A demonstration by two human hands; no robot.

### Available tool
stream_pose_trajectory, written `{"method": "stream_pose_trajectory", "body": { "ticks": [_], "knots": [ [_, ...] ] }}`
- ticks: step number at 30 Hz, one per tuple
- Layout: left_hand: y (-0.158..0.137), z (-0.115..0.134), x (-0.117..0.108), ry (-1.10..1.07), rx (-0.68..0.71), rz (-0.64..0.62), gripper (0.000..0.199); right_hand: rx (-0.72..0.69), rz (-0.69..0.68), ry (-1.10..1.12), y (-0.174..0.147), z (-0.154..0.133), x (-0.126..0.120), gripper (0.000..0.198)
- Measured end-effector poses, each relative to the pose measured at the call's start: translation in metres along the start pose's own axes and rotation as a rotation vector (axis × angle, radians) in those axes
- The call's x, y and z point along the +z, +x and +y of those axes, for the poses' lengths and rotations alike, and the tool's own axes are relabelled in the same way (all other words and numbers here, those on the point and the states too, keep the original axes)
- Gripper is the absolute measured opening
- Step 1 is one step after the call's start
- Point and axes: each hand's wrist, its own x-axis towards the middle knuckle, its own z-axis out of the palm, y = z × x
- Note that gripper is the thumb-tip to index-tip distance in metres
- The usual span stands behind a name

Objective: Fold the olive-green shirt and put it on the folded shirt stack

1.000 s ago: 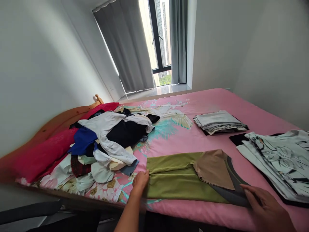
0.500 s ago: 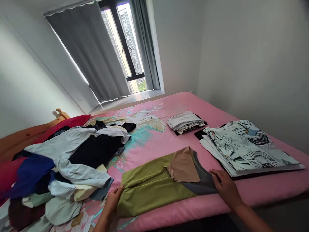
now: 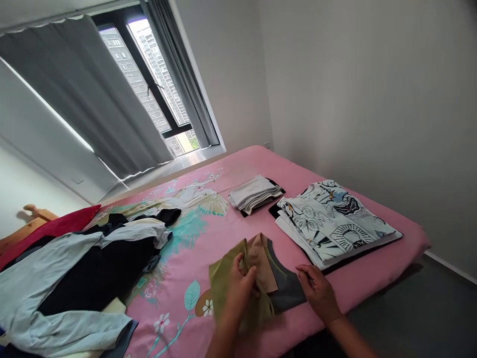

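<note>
A partly folded T-shirt (image 3: 286,293) lies at the bed's front edge, with an olive body, a brown short sleeve and a dark grey neck end. My left hand (image 3: 240,286) grips its olive lower part, lifted and doubled over toward the sleeve. Some of that cloth is hidden behind the hand and forearm. At the grey neck end, my right hand (image 3: 318,293) has its fingers curled in a pinch on the shirt's edge.
Folded printed shirts (image 3: 335,223) are stacked to the right, and a smaller folded pile (image 3: 255,194) sits beyond. Loose clothes (image 3: 100,263) heap up on the left of the pink bed (image 3: 179,248). A grey wall (image 3: 354,99) and curtained window (image 3: 149,84) stand behind.
My left hand has carried the shirt's olive hem rightward, folding it toward the brown sleeve. My right hand stays by the neck end. The view has turned to the right.
</note>
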Motion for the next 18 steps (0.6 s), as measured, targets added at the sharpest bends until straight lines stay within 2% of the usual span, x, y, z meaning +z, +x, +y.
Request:
{"method": "stream_pose_trajectory", "body": {
  "ticks": [2, 4, 7, 10, 13, 18],
  "knots": [
    [0.015, -0.003, 0.032, -0.042, -0.029, -0.087, 0.056, -0.015, -0.008, 0.001, 0.002, -0.002, -0.002, 0.015],
    [0.024, -0.009, 0.049, -0.046, -0.06, -0.101, 0.057, -0.011, -0.027, 0.005, 0.004, -0.004, -0.003, 0.015],
    [0.023, -0.01, 0.051, -0.021, -0.054, -0.073, 0.054, -0.018, -0.036, 0.007, 0.005, -0.005, -0.004, 0.015],
    [0.017, 0.001, 0.044, 0.001, -0.001, -0.03, 0.051, -0.044, -0.021, -0.002, 0.004, -0.004, -0.004, 0.014],
    [0.018, 0.012, 0.045, 0.004, 0.016, -0.005, 0.05, -0.05, -0.019, 0.002, 0.005, -0.004, -0.004, 0.014],
    [0.029, 0.009, 0.062, -0.087, -0.036, -0.072, 0.055, -0.051, -0.024, -0.001, 0.006, -0.005, -0.004, 0.014]
  ]
}}
